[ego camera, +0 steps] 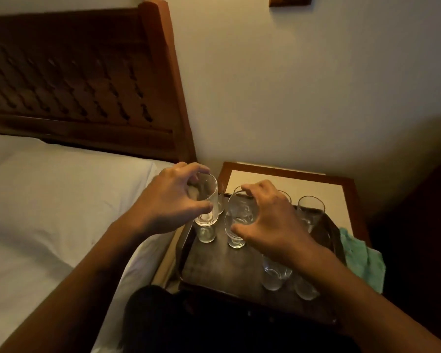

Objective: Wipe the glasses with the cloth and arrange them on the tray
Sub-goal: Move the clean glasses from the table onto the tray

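Your left hand [172, 197] was clamped on a glass [207, 200], fingers over the rim and thumb on the side, holding it tilted above the tray's left far corner. Your right hand [267, 217] gripped a second glass [239, 212] the same way from above, fingertips on the far rim and thumb low on the near side. The two held glasses sat just beside each other, not touching as far as you could see.

Below them, two more glasses stood upright on the tray [214, 271]: one under your left hand [205, 231], one under your right [236, 239]. Another glass [309, 208] stood at the tray's far right, and two [274, 275] stood near its right front, partly hidden by your right forearm. Further rims showed behind your right hand, too hidden to count.

The dark tray rested on a nightstand [316, 187] with a pale top. A green cloth [359, 258] lay crumpled at the tray's right edge, hanging off the nightstand. The bed [49, 200] lay to the left, its wooden headboard [82, 80] against the wall.
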The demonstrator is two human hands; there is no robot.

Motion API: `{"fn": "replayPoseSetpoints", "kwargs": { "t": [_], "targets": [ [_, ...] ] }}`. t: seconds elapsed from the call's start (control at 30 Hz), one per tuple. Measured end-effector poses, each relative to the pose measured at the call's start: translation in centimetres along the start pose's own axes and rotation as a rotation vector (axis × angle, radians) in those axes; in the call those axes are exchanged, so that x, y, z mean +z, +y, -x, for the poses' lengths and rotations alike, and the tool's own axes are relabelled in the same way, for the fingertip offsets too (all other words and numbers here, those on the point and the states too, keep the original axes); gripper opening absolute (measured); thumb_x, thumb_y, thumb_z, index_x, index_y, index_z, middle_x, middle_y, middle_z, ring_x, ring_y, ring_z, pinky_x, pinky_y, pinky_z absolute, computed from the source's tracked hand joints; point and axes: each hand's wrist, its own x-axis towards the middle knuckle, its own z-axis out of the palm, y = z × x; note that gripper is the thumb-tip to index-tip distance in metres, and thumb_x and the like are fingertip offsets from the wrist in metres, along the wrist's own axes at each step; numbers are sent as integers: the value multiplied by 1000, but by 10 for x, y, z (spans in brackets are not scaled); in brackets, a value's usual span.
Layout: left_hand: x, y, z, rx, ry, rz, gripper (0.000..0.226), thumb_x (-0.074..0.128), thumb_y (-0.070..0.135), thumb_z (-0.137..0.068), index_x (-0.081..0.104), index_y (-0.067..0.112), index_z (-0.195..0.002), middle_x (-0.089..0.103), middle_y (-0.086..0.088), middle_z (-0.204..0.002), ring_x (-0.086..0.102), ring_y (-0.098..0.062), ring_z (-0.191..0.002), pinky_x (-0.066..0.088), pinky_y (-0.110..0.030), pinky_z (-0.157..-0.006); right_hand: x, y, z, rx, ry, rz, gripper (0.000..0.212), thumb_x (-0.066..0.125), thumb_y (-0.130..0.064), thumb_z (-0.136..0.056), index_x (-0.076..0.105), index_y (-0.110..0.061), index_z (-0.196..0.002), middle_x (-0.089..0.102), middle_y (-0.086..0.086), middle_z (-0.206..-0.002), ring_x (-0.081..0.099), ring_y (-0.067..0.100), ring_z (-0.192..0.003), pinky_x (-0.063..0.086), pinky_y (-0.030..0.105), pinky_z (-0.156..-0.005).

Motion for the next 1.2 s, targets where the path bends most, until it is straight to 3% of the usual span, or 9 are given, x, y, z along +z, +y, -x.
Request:
{"fn": "replayPoseSetpoints", "kwargs": {
  "t": [0.2, 0.4, 0.5, 0.77, 0.9, 1.0, 1.1, 1.2],
  "targets": [
    [39, -36, 39, -48, -127, -30, 70, 86, 43, -78, 56, 35, -141, 58, 6, -130, 56, -9, -98, 52, -26, -80, 51, 6, 30, 32, -153, 25, 82, 83, -34, -82, 44, -24, -153, 47, -8, -142, 52, 15, -127, 53, 30, -99],
    [85, -65, 54, -90, -251, -68, 71, 83, 42, -77, 52, 39, -141, 54, 6, -140, 59, -19, -120, 54, -39, -99, 87, 23, 43, 85, -240, 96, 71, 79, -36, -85, 47, -21, -147, 49, -3, -139, 59, 21, -120, 54, 33, -91],
    [101, -77, 57, -97, -264, -49, 71, 81, 41, -77, 51, 40, -142, 54, 6, -138, 59, -18, -119, 53, -37, -98, 97, 30, 47, 94, -247, 136, 74, 80, -34, -85, 45, -20, -149, 48, -3, -143, 58, 21, -123, 49, 29, -89],
    [115, -89, 53, -104, -288, -40, 74, 81, 38, -81, 46, 41, -146, 49, 5, -140, 52, -15, -118, 43, -25, -92, 110, 33, 48, 91, -210, 143, 78, 82, -37, -84, 44, -18, -150, 49, -2, -139, 55, 20, -123, 55, 33, -94],
    [115, -90, 51, -104, -315, -55, 78, 81, 38, -82, 42, 42, -149, 47, 5, -144, 53, -18, -122, 51, -34, -101, 110, 31, 50, 89, -190, 119, 79, 82, -36, -85, 42, -18, -152, 47, -3, -143, 53, 20, -128, 54, 33, -97],
    [107, -86, 52, -99, -377, -101, 89, 80, 51, -82, 30, 42, -155, 41, 4, -152, 51, -19, -128, 50, -40, -107, 102, 24, 52, 97, -227, 109, 92, 84, -49, -83, 35, -20, -157, 40, -5, -150, 49, 17, -135, 51, 31, -104],
    [91, -78, 52, -69, -234, -2, 80, 64, 67, -84, 35, 39, -153, 47, 7, -144, 56, -13, -120, 53, -37, -100, 79, 14, 53, 85, -134, 30, 82, 71, -65, -88, 42, -22, -152, 44, -9, -143, 52, 10, -124, 51, 27, -95],
    [80, -74, 33, -92, 93, 145, 46, 51, 52, -95, 62, 25, -130, 62, 3, -117, 60, -11, -96, 55, -34, -81, 44, 20, 44, 121, 193, -169, 37, 60, -46, -98, 64, -23, -125, 57, -8, -118, 57, 3, -103, 47, 18, -82]
  ]
}}
